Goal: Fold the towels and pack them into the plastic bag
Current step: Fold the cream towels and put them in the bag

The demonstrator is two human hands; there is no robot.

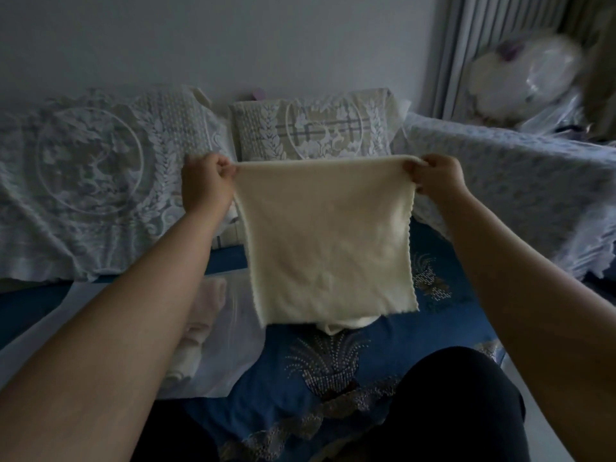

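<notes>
A blue embroidered bedspread [333, 388] covers the bed. On its left lies a clear plastic bag [230, 348] with pale folded towels [196, 325] inside. Above the bed hangs a cream towel [326, 241], flat and square, its edges scalloped. The left hand [205, 181] and right hand [435, 176] each pinch a top corner.

A home bedroom, it seems: a bed [333, 378] with a blue embroidered cover, lace-draped pillows [310, 131] beyond the fingers [413, 168], and pleated curtains [483, 38], blurred, up to the right.
</notes>
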